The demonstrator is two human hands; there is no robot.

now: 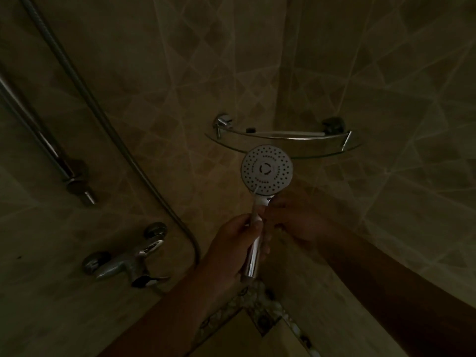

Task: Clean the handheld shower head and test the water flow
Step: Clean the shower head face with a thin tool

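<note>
In dim light the left hand (238,243) has its fingers wrapped round the chrome handle of the handheld shower head (266,170), held upright at centre, spray face toward the camera. The right hand (291,215) touches the neck from 3 o'clock; whether its fingers grip is unclear. A glass corner shelf (283,144) sits at 12 o'clock, the mixer tap (123,264) at 8 o'clock.
</note>
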